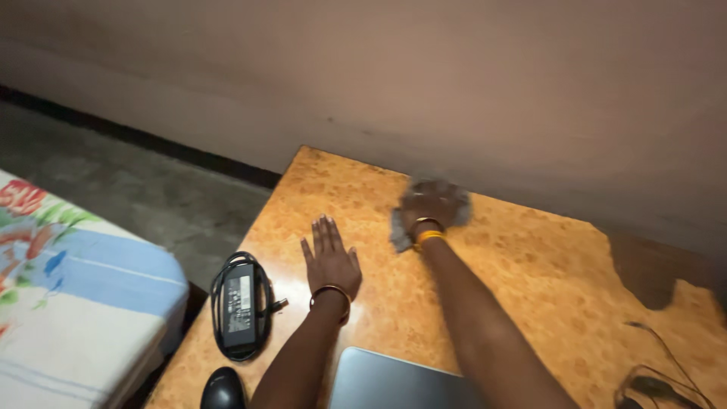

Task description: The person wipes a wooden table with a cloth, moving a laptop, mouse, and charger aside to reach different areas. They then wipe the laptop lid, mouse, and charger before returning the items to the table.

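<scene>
My right hand [425, 206] presses a grey cloth [401, 231] onto the far part of an orange-brown mottled table [530, 273], close to the wall. The hand is blurred and the cloth shows around and under it. My left hand [329, 260] lies flat on the table with its fingers spread, holding nothing, a little left of the cloth. Both wrists wear bangles.
A black power adapter with coiled cable [241, 305] lies near the table's left edge, a black mouse [223, 390] below it. A closed grey laptop [401, 382] sits at the front. Cables [659, 371] lie at the right. A bed with a floral sheet [68, 303] stands left.
</scene>
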